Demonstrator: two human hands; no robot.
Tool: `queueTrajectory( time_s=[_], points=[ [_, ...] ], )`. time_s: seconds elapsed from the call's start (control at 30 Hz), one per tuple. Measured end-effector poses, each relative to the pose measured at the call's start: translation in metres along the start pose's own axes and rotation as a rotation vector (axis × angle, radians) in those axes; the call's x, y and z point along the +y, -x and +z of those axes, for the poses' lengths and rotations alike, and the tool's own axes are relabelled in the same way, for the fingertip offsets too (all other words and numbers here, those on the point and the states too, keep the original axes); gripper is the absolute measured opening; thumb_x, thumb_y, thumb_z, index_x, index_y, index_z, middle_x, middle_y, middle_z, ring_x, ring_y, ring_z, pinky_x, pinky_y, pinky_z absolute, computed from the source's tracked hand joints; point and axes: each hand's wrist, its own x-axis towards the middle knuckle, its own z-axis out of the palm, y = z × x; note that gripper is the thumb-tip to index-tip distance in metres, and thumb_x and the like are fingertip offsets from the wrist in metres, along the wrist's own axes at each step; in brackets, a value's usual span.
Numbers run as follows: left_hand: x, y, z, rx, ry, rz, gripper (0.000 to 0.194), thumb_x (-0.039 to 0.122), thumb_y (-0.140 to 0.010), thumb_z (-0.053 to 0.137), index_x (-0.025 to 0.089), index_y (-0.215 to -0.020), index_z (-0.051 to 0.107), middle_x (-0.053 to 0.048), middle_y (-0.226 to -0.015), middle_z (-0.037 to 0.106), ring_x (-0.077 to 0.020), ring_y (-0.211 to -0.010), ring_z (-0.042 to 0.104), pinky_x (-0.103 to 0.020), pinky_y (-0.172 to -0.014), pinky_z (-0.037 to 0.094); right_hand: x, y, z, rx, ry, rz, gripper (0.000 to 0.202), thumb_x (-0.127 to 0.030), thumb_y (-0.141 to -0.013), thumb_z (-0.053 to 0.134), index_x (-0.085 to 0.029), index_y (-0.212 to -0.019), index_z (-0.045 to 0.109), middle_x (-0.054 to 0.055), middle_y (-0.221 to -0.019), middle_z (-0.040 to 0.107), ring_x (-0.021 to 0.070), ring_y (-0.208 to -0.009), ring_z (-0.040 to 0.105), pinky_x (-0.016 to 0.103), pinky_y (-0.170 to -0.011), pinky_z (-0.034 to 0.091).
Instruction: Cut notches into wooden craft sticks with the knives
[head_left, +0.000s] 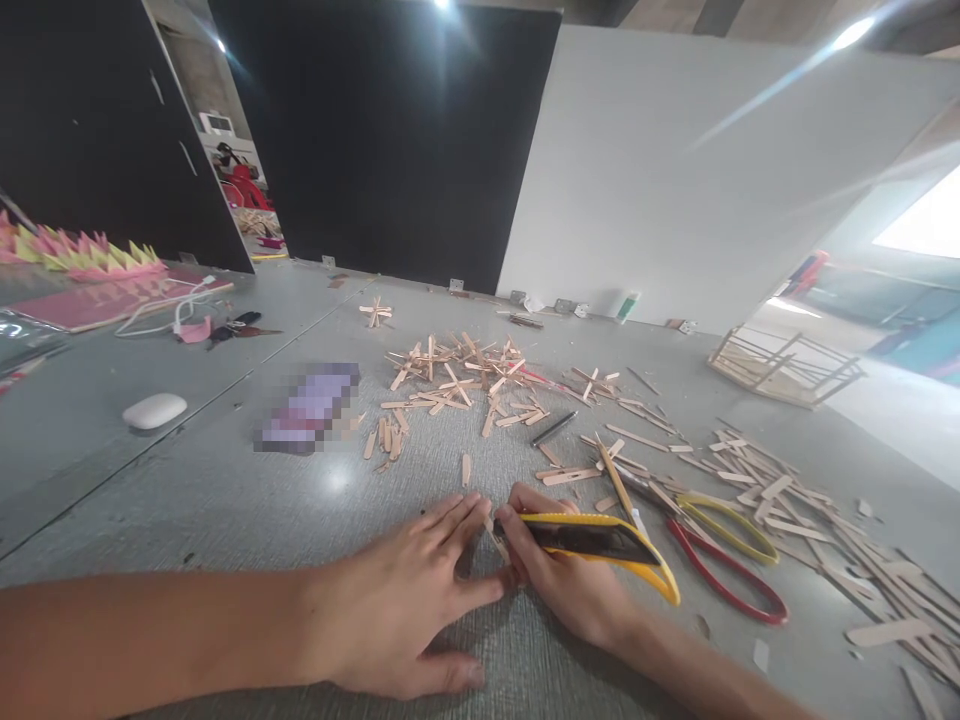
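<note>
My right hand is closed round a yellow and black utility knife, its front end pointing left toward a small wooden stick on the table. My left hand lies palm down with its fingers stretched and spread. Its fingertips touch the stick or the table right beside it; the exact contact is partly hidden by the fingers. The knife's blade cannot be made out. A short cut stick piece lies just beyond my fingertips.
Behind my hands lies a pile of cut stick pieces and a black pen. Scissors with red and yellow handles and many sticks are on the right. On the left are a blurred purple rectangle and a white case.
</note>
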Motion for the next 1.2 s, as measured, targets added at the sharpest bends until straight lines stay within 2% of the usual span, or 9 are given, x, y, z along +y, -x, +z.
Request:
queueTrajectory(
  time_s=[0.23,0.4,0.53,0.67,0.87,1.07,1.2],
  points=[
    [0.001,-0.001,-0.001,-0.031,-0.013,-0.015,0.075,0.057,-0.1,0.052,0.028,-0.164,0.023,-0.019,-0.171,0.004,-0.0449,-0.154,0.014,-0.061,-0.124,0.025,-0.006,-0.001,0.0,0.012,0.012,0.006,0.041,-0.047,-0.106,0.035,-0.027,-0.07,0.041,-0.002,-0.067,0.056,0.0189,-0.063,0.054,0.036,-0.066,0.049],
    [0.001,0.001,0.001,0.002,-0.046,0.006,0.078,0.054,-0.101,0.054,0.026,-0.165,0.021,-0.017,-0.171,0.004,-0.0429,-0.155,0.016,-0.056,-0.126,0.024,-0.015,0.001,-0.013,-0.024,0.061,-0.104,0.031,-0.035,-0.104,0.037,-0.027,-0.078,0.051,0.001,-0.071,0.06,0.0181,-0.066,0.057,0.035,-0.074,0.05],
    [0.001,0.001,0.002,0.004,-0.052,-0.004,0.079,0.056,-0.1,0.054,0.027,-0.165,0.019,-0.016,-0.171,0.004,-0.0432,-0.155,0.016,-0.057,-0.126,0.024,-0.018,-0.001,-0.019,-0.06,0.099,-0.175,0.029,-0.03,-0.103,0.036,-0.026,-0.08,0.053,0.002,-0.074,0.062,0.0177,-0.066,0.058,0.033,-0.072,0.05],
    [0.002,0.0,0.0,-0.018,-0.05,-0.013,0.078,0.057,-0.101,0.051,0.027,-0.165,0.018,-0.018,-0.171,0.003,-0.0436,-0.155,0.014,-0.059,-0.125,0.025,-0.017,-0.002,-0.017,-0.056,0.139,-0.203,0.027,-0.029,-0.101,0.035,-0.026,-0.078,0.05,0.002,-0.071,0.059,0.0178,-0.064,0.056,0.032,-0.068,0.047],
    [0.003,-0.001,-0.004,-0.02,-0.045,-0.015,0.079,0.055,-0.1,0.056,0.028,-0.165,0.021,-0.016,-0.171,0.004,-0.0431,-0.155,0.016,-0.058,-0.125,0.025,-0.016,-0.002,-0.018,-0.062,0.181,-0.26,0.029,-0.03,-0.1,0.039,-0.025,-0.073,0.047,0.0,-0.073,0.057,0.0166,-0.066,0.055,0.03,-0.068,0.043],
    [0.002,-0.001,-0.003,-0.032,-0.002,-0.014,0.077,0.056,-0.101,0.052,0.027,-0.165,0.02,-0.019,-0.17,0.003,-0.0442,-0.154,0.013,-0.06,-0.125,0.023,-0.012,-0.003,-0.016,-0.055,0.193,-0.251,0.03,-0.027,-0.101,0.038,-0.025,-0.072,0.045,-0.001,-0.072,0.055,0.0156,-0.063,0.053,0.03,-0.067,0.042],
    [0.004,-0.001,-0.003,-0.026,-0.011,-0.019,0.077,0.056,-0.1,0.053,0.027,-0.164,0.022,-0.018,-0.171,0.005,-0.0446,-0.154,0.013,-0.061,-0.125,0.024,-0.003,-0.002,-0.01,-0.047,0.169,-0.229,0.03,-0.032,-0.101,0.042,-0.025,-0.072,0.048,0.0,-0.072,0.056,0.0172,-0.065,0.053,0.032,-0.067,0.042]
  ],
)
